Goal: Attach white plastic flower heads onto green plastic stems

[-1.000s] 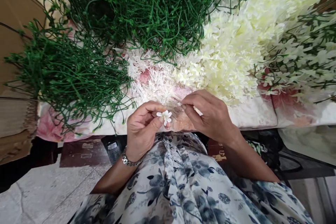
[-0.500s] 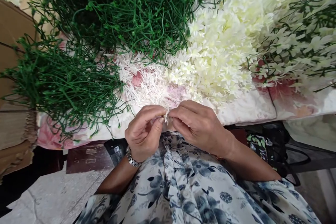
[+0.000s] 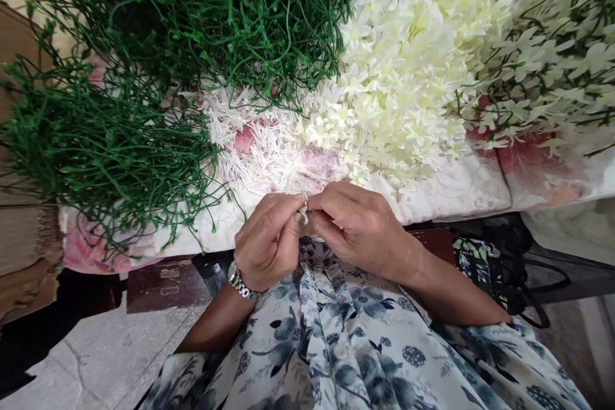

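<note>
Since a second ago the right hand [image 3: 360, 225] has closed in on the left hand [image 3: 269, 243]. The flower [image 3: 303, 213], then spread open on the left fingertips, is now nearly hidden between them. Each hand pinches it narrowly, just off the near edge of the surface [image 3: 461, 195], at 6 o'clock from the white spikes [image 3: 259, 147]. The piece is tiny and mostly covered, so pressing blind could crush a petal. If either pinch slips, it could drop into the lap. Tossed forward, it would likely be lost among the cream blossoms [image 3: 398, 96] at 1 o'clock or the green stems [image 3: 120, 141] at 10 o'clock.
</note>
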Demonstrator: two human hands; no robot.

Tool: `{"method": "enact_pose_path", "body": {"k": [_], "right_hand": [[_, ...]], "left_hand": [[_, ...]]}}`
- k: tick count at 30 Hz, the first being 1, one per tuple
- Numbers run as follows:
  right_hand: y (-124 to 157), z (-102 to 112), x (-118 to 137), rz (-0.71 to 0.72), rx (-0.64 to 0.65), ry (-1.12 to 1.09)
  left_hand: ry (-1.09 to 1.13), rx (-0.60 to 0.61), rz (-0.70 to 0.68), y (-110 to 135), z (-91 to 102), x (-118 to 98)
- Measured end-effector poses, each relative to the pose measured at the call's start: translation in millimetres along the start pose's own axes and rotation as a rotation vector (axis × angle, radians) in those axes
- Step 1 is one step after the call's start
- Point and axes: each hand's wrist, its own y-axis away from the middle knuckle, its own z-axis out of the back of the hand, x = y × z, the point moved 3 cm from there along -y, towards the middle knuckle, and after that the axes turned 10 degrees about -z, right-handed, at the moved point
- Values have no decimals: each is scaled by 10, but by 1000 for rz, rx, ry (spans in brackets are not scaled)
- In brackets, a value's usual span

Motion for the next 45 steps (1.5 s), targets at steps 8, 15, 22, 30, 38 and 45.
{"method": "enact_pose_path", "body": {"k": [8, 15, 22, 30, 38, 45], "right_hand": [[96, -60, -38, 45, -108, -114], [233, -97, -97, 86, -149, -170], [286, -3, -155, -43, -139, -295], [519, 247, -427, -86, -318, 142], [460, 254, -636, -241, -311, 654], [417, 345, -595, -183, -364, 570]], "left_hand": [[137, 148, 192, -71, 27, -6], [170, 287, 315, -99, 22, -41], [251, 268, 294, -98, -119, -38], [15, 404, -4, -234, -274, -96], [-463, 516, -196, -313, -225, 42], [-500, 738, -275, -473, -486, -77]]}}
